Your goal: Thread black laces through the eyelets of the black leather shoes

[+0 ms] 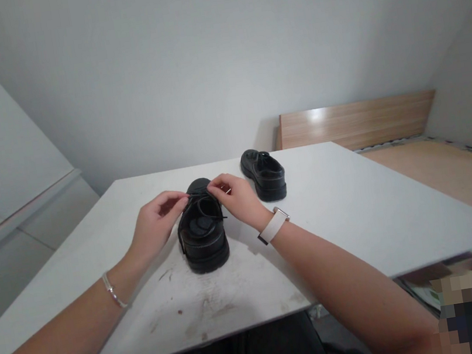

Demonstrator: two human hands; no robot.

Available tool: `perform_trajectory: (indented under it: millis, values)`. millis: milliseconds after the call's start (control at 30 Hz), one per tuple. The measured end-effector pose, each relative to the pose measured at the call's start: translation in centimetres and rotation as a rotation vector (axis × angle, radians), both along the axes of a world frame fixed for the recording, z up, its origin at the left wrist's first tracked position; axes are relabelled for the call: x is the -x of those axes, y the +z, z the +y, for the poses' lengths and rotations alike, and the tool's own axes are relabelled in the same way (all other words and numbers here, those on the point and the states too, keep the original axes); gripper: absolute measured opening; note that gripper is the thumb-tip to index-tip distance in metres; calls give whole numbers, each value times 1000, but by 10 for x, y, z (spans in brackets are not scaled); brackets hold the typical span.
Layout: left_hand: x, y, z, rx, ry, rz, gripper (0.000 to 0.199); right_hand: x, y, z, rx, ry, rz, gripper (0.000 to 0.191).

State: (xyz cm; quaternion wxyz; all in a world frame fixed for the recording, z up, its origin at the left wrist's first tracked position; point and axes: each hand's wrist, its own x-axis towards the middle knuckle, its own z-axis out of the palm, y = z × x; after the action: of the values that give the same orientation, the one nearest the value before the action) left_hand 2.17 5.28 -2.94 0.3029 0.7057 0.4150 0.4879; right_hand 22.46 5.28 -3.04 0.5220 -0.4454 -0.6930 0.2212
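A black lace-up shoe (204, 242) stands on the white table with its heel toward me and its toe pointing away. My left hand (156, 219) is at the left of the shoe's lacing, thumb and forefinger pinched on the black shoelace (198, 193). From the right, my right hand (235, 196) pinches the lace as well, close to the shoe's tongue. A loose lace end hangs over the shoe opening toward the right. Farther back and to the right, a second black shoe (270, 181) stands upright, touched by neither hand.
The white table (335, 221) has dirt smudges near its front edge. A grey wall rises behind it. To the right are a wooden headboard (352, 124) and a bed base (416, 165). Various items lie below the table at the lower right.
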Motion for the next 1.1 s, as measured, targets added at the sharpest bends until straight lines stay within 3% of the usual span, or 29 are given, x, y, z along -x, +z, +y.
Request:
perform_trajectory:
  millis: [100, 300, 433, 600, 733, 867, 967, 1100]
  values:
    - [-1, 2, -1, 12, 1, -11, 33, -1, -1, 1, 13, 13, 7, 7]
    - [-2, 2, -1, 2, -7, 4, 30, 5, -3, -6, -197, -56, -158, 10]
    - [0, 1, 0, -119, 17, 92, 25, 7, -2, -10, -213, -51, -197, 10]
    - [-2, 1, 0, -250, 72, 194, 20, 6, 0, -10, -210, 16, -67, 7]
    - [0, 2, 4, -192, 26, 189, 24, 5, -2, -6, -167, 35, 15, 12]
    - [4, 3, 8, -100, -47, 165, 30, 1, -7, 1, -76, 15, -55, 11]
    - [5, 2, 9, -89, -45, 161, 32, 1, -9, 4, -11, 7, -32, 16]
    - [2, 2, 7, -84, -32, 113, 34, 4, -9, 3, -44, 8, 83, 18]
